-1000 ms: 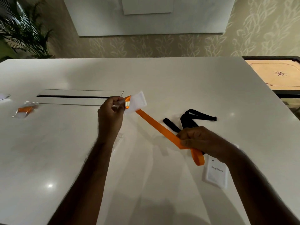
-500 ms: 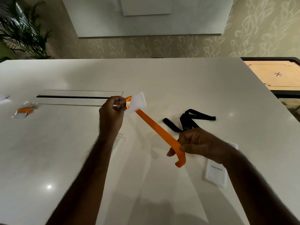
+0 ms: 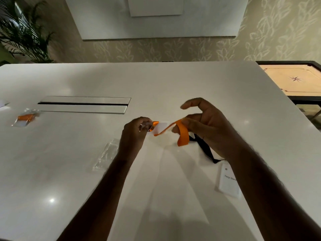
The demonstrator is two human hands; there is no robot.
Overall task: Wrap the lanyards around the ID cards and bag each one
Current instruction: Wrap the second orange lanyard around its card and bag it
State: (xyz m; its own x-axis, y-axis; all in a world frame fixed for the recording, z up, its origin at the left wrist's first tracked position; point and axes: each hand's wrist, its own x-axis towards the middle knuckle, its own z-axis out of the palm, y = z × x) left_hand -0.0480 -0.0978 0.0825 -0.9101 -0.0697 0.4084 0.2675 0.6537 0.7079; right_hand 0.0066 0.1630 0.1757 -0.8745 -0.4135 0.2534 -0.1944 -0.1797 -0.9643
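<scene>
Left hand: The left hand (image 3: 134, 132) was held up over the white table (image 3: 173, 84). Its fingers were curled and pinched the clip end of the orange lanyard (image 3: 182, 134), right by the ID card (image 3: 162, 126).
Right hand: The right hand (image 3: 206, 126) was close to the left one, just to the right of the card. Its thumb and a finger pinched the orange strap. The pointer finger stuck out above, a bit bent.
Orange lanyard: It ran from the clip, under the card's low edge, up to the right hand. Its loose end hung down from the fingers.
ID card: It was white and sat between the two hands, up in the air, not on the table.
Empty bag: A clear bag (image 3: 106, 154) lay flat on the table, just left of the left arm.
Done bag: A small bag (image 3: 26, 118) with something orange in it lay far off on the left side of the table.
Other card: A second white card (image 3: 227, 181) lay on the table by the right arm. It had words on it. A black lanyard (image 3: 205, 150) lay near it, partly hidden behind the right hand.
Table slot: A long lid (image 3: 83, 105) with a dark slot was set in the table top, behind the hands.
</scene>
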